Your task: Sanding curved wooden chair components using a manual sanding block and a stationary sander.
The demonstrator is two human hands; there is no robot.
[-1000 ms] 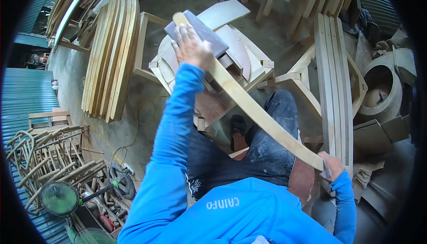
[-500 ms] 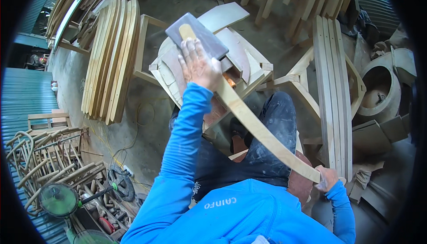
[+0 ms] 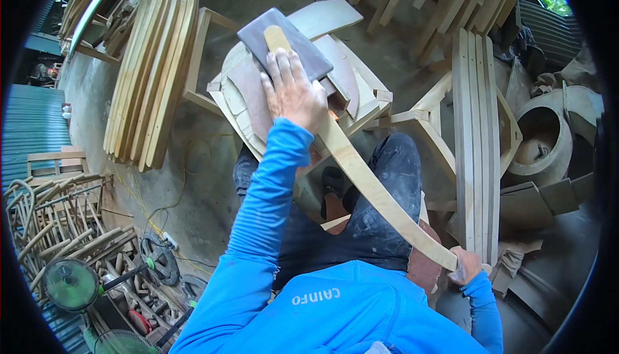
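Note:
A long, curved pale wooden slat slants from the upper middle of the view down to the lower right. Its far end rests over a flat grey rectangular pad, which sits above a wooden seat frame. My left hand lies on the slat near that far end, fingers stretched out flat along it. Around the slat's near end, low on the right, my right hand is closed. The pad's underside and the left palm are hidden. Something orange shows beneath the slat.
Curved slats stand stacked on the left; another bundle leans on a frame at right. A green fan, cables and piled wooden parts occupy the lower left. A round duct-like housing stands far right.
The whole view has shifted slightly, with the surroundings on the left moving left. Both hands keep their places on the slat, which lies almost as before over the pad.

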